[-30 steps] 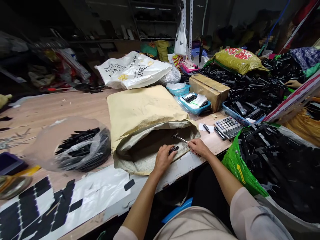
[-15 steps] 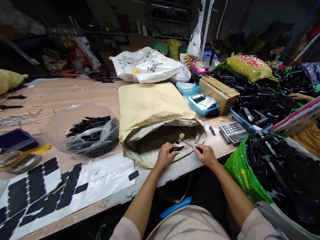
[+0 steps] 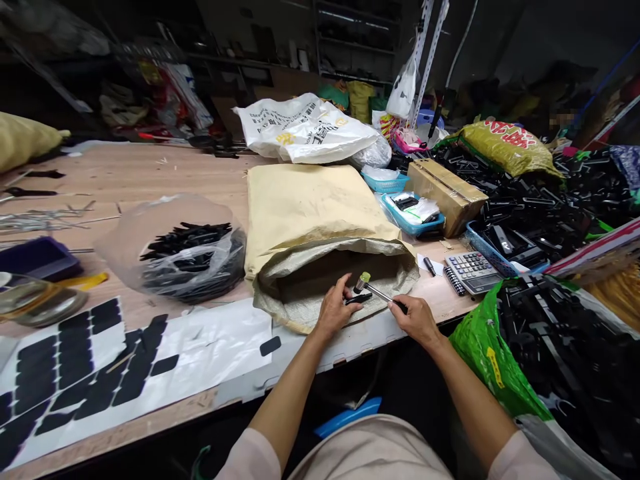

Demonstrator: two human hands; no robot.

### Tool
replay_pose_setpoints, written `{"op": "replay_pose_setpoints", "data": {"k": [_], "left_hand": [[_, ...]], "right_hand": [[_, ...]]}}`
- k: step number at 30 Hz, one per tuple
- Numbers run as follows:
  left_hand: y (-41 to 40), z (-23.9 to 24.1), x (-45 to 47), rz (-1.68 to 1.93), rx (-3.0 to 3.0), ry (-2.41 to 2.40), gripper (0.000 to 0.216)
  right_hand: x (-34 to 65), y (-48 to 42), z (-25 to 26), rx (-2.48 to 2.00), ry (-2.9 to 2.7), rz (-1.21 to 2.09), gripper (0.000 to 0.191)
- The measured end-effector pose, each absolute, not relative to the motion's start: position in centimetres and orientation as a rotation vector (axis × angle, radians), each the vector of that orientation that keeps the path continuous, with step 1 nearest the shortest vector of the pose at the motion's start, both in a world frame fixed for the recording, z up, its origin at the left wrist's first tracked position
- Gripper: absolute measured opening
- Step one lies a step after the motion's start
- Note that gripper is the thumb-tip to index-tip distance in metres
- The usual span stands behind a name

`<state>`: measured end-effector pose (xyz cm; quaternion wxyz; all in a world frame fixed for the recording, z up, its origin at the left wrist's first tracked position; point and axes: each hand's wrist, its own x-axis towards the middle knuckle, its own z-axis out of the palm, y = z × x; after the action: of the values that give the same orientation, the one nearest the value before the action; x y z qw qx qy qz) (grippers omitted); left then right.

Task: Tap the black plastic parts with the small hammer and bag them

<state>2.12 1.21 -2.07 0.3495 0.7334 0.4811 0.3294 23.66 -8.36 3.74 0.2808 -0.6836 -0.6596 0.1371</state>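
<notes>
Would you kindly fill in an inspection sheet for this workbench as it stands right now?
Surface: wooden table, largely covered.
Job's things: small hammer and black part, at the mouth of the open woven sack.
Clutter: clear bag of black pieces, calculator, cardboard box, sheet of black pads.
Hands: left hand pinches the black part; right hand grips the small hammer by its handle.
Cables: nothing seen on the table.
Surroundings: dark shelves behind; green bag of black parts at right.
</notes>
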Motion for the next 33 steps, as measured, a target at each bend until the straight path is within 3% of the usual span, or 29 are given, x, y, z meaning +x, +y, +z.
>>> {"op": "replay_pose_setpoints", "data": {"k": [6, 10, 13, 17, 19, 26, 30, 33], "left_hand": [[1.4, -2.6, 2.2, 0.883, 1.847, 1.261, 0.095], [1.3, -2.5, 2.2, 0.878, 1.862, 1.252, 0.091], [1.2, -2.3, 2.1, 0.851, 1.898, 1.258, 0.075], [1.5, -2.0, 2.1, 0.786, 2.028, 1.225, 0.030], [1.6, -1.6, 2.1, 0.772, 2.060, 1.216, 0.019], [-5.2, 1.3, 0.3, 0.900, 2.106, 0.993, 0.023], [-12.1, 0.1, -1.3, 0.517, 2.175, 0.817, 0.028], [-14.4, -2.7, -1.7, 0.182, 2.117, 1.014, 0.034]], "right_hand": [[22.6, -8.2, 3.8, -1.814, -1.848, 0.386, 0.022], [23.4, -7.8, 3.3, -1.848, -1.746, 0.463, 0.025], [24.4, -6.9, 2.6, -1.844, -1.538, 0.622, 0.028], [25.4, -5.5, 1.5, -1.810, -1.241, 0.984, 0.034], [25.7, -5.0, 1.1, -1.794, -1.196, 1.056, 0.036], [26.6, -4.2, 0.5, -1.687, -1.100, 1.200, 0.039], [26.6, -4.2, 0.2, -1.664, -1.054, 1.191, 0.039], [26.5, -4.4, 0.1, -1.658, -1.048, 1.178, 0.038]]}}
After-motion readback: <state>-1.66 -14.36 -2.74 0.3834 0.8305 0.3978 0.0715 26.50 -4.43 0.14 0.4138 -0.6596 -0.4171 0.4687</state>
